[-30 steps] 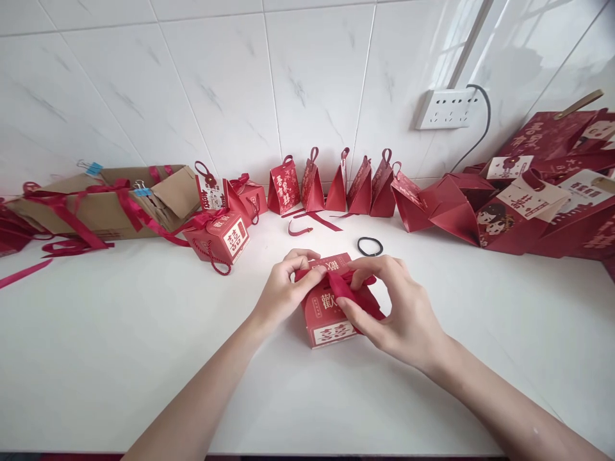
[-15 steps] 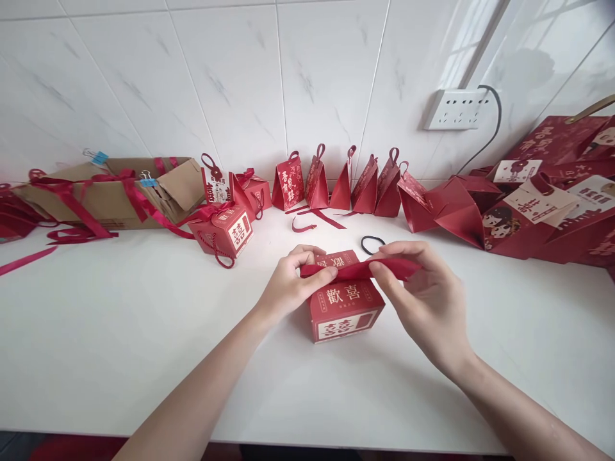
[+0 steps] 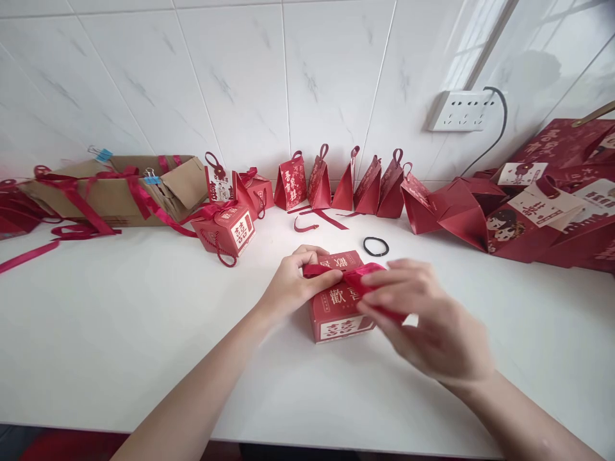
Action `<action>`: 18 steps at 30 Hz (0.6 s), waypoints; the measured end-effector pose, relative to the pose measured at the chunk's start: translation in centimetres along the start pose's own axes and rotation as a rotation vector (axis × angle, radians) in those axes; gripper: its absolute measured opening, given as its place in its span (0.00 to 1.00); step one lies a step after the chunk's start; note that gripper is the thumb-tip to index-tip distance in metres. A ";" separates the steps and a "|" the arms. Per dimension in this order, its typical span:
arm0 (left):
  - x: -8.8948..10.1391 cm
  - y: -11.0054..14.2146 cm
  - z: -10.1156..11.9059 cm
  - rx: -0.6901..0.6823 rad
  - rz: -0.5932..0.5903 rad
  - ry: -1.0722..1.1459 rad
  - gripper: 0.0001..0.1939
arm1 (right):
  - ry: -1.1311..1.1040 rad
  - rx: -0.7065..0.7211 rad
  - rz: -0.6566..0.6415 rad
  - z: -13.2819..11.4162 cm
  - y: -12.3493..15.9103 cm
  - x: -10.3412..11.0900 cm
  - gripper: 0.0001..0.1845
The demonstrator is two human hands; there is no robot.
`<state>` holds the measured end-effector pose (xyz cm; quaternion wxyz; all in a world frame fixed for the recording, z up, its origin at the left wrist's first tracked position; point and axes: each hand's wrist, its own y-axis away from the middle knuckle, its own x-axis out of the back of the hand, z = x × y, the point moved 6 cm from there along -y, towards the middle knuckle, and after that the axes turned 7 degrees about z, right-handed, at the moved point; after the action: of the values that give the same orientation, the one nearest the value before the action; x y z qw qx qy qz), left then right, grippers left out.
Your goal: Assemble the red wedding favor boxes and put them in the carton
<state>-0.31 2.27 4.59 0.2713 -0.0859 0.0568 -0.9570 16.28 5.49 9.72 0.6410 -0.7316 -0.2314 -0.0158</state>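
A red gift box with gold characters and a cream patterned front stands on the white table before me. Across its top runs a red ribbon. My left hand grips the box's left side, its thumb pressing the ribbon down near the middle of the lid. Over the box's right half, my right hand pinches the ribbon's right part, which is folded and bunched between the fingers. Motion blurs the right fingers, and they hide the lid's right edge.
Behind the box lies a black hair tie. A finished red box with ribbon stands left of it, beside a cardboard box draped with ribbon. Several triangular red boxes line the wall; red bags crowd the right.
My right hand has moved toward me and turned, folding the ribbon's right part over the lid's front. My left thumb stays pressed on the ribbon. The view shifted slightly.
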 end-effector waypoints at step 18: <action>-0.1 0.0 0.3 -0.007 -0.079 -0.046 0.17 | -0.203 0.105 -0.032 -1.9 0.3 -0.2 0.08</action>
<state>-0.16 2.26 4.87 0.2344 -0.1109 0.0507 -0.9645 16.74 3.63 9.68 0.6514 -0.6911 -0.3074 0.0602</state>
